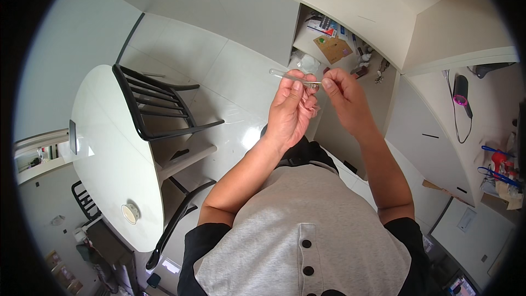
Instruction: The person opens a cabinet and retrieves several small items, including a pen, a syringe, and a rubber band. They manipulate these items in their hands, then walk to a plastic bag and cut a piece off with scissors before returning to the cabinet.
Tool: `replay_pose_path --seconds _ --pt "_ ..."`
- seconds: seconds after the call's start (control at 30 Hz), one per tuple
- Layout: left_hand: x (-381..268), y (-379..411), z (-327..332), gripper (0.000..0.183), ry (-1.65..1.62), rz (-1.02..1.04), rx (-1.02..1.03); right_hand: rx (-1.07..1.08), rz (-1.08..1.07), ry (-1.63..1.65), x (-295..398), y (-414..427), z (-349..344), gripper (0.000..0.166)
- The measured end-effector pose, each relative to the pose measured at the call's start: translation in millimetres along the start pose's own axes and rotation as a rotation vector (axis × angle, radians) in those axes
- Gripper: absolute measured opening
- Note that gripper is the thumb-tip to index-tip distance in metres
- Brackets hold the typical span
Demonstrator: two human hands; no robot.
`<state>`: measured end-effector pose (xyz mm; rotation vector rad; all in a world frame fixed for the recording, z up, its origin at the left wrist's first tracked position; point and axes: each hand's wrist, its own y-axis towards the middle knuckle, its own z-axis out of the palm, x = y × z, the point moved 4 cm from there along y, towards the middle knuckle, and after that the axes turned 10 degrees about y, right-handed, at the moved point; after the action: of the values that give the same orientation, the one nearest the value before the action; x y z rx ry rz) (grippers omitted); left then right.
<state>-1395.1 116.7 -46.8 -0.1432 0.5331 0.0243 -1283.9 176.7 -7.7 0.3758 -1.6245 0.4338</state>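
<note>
In front of my chest, my left hand [291,107] holds a slim clear tube [279,73] between thumb and fingers. The tube's rounded end sticks out to the left. Some crumpled, see-through material [313,106] shows at the curled lower fingers; what it is I cannot tell. My right hand [343,96] pinches the tip of a thin rod [315,82] that lies in line with the tube at its right end. Whether the rod sits inside the tube is hidden by my left fingers.
An open drawer [306,41] beyond my hands holds boxes, a brown envelope [333,48] and small items. At left stand a white oval table [102,139] bearing a cup [130,213], and a black chair [135,102]. A hair dryer [461,92] lies on the right counter.
</note>
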Motion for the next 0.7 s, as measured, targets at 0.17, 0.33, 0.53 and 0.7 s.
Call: replay_pose_path --seconds 0.17,0.33,0.53,0.7 --pt "2 0 -2 0.015 -0.037 -0.019 0.033 -0.054 -0.107 -0.064 7 -2 1 0.015" --pt "1 0 -2 0.015 -0.069 -0.019 0.011 -0.117 -0.201 -0.112 11 -5 -1 0.013" --pt "3 0 -6 0.016 -0.100 -0.036 -0.046 -0.170 -0.127 -0.017 4 -6 -13 0.014" --pt "6 0 -9 0.017 -0.092 -0.044 -0.026 -0.190 -0.031 0.049 -7 -1 -38 0.017"
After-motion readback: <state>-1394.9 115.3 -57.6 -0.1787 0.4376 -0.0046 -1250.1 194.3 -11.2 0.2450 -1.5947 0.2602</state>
